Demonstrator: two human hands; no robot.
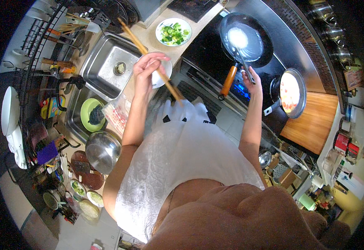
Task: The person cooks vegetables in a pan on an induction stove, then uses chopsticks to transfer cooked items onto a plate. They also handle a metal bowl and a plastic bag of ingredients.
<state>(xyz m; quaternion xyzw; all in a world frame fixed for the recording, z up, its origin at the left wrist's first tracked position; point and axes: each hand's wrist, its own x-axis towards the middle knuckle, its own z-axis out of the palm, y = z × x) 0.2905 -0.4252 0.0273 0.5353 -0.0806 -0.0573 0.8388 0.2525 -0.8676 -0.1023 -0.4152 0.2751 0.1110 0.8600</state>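
My left hand (149,70) grips long wooden chopsticks (135,37), held slantwise over the counter edge near a white plate (166,73). In my right hand (251,78) is the handle of a long metal utensil (246,67), whose far end reaches into a dark wok (261,40) on the black cooktop. Glare inside the wok hides part of its contents. The wok's orange-brown handle (229,79) points towards me, left of my right hand. Further right, a frying pan (302,93) holds pale yellow food with red pieces. A plate of broccoli (173,32) stands on the counter left of the wok.
To the left are a steel sink (91,64), a green bowl (87,125) holding something dark, a metal bowl (103,151) and a brown round board (82,168). A black rack (33,59) lines the left wall. A wooden board (313,122) lies beside the frying pan.
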